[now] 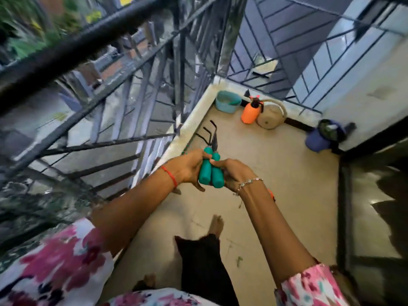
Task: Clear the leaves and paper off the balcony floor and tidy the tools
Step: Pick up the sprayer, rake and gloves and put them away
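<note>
Teal-handled garden tools (205, 173), two together.

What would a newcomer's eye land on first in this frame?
First, the two green-handled garden tools at centre frame, gripped together by the left hand and the right hand, with black rake tines pointing away. Next, the orange sprayer in the far corner of the balcony, standing between a teal tub and a beige watering can.

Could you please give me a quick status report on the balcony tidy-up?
Both left hand and right hand grip the green-handled tools. Tools held off the floor. Some leaf scraps lie on it.
</note>
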